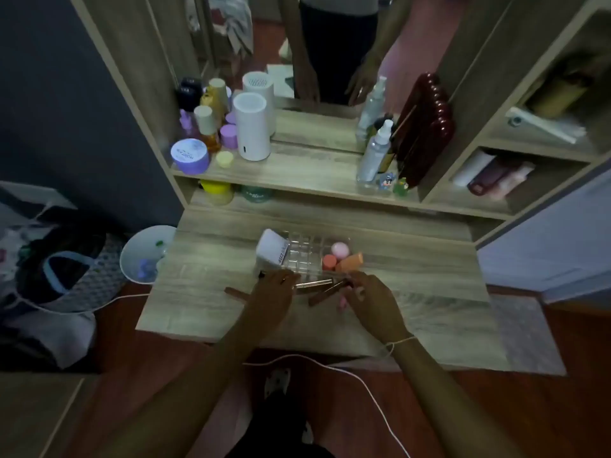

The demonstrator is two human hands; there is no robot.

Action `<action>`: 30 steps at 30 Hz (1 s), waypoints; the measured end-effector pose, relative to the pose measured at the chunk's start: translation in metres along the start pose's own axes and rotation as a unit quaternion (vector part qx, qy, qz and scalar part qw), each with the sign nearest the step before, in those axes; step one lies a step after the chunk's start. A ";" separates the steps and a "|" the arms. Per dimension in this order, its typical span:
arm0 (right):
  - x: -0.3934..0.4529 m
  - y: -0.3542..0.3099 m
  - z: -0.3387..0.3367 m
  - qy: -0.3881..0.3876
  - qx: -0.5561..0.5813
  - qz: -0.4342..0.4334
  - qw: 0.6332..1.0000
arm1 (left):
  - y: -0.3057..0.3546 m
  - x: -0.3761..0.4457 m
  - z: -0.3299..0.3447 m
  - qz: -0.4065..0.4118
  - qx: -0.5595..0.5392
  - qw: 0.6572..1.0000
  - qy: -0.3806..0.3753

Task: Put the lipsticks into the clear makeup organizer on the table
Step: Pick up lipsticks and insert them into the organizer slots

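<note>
The clear makeup organizer [307, 254] stands mid-table, its grid of small slots showing. It holds a white box [272, 251] on its left side and a pink jar [340, 249], an orange jar [329, 261] and an orange tube [351, 261] on its right. Just in front of it, my left hand [272, 295] is closed around a rose-gold lipstick [313, 284]. My right hand [375, 302] pinches the upper end of a brown lipstick [325, 295]. Another brown lipstick [235, 292] lies on the table to the left, and a pink one [342, 303] peeks out under my right hand.
The wooden dressing table [429, 292] has a raised shelf behind with a white cylinder [251, 127], purple jars [190, 156], spray bottles [375, 153] and a mirror. A white bowl [145, 252] sits off the left edge. A white cable [347, 375] runs across the floor.
</note>
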State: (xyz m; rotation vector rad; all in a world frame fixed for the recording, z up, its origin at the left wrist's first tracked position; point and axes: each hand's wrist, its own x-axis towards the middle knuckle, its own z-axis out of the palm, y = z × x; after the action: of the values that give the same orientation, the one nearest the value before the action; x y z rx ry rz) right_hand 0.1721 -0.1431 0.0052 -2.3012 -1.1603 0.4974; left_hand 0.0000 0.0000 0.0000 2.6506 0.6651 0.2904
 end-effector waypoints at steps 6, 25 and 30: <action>-0.006 0.016 0.026 0.004 0.029 0.118 0.993 | -0.005 0.013 0.025 0.050 0.025 0.998 -0.013; 0.011 0.022 0.068 0.075 0.088 0.287 0.951 | -0.029 0.044 0.063 0.061 0.173 0.976 -0.119; 0.012 0.022 0.072 0.076 0.067 0.291 0.951 | -0.031 0.045 0.062 0.067 0.165 0.975 -0.129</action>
State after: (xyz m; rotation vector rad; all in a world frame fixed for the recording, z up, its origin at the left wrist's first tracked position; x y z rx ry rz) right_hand 0.1547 -0.1249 -0.0671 -2.4883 -0.3434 0.5712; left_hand 0.0447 0.0273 -0.0641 2.9830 0.4856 -0.1425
